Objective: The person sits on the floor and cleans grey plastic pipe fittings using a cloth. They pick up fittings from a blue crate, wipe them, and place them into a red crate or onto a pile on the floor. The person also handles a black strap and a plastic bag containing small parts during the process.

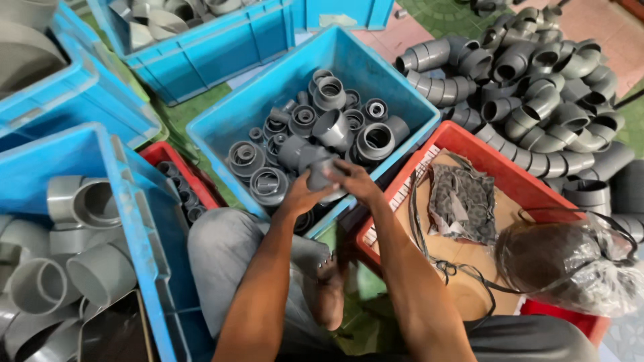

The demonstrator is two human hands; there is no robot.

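Grasping one grey pipe fitting (320, 173), left hand (302, 196), right hand (355, 182), blue crate (221, 137), tiled floor (402, 37).

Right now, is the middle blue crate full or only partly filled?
Partly filled. Grey fittings cover the blue crate floor, but its inner walls show bare blue well above them.

A workshop or sorting floor for plumbing parts is shown: blue plastic crates (221, 50) are filled with grey pipe fittings (322, 134), grey elbow joints (537, 100) are heaped on the tiled floor (402, 37), and red crates (469, 144) are set nearby.
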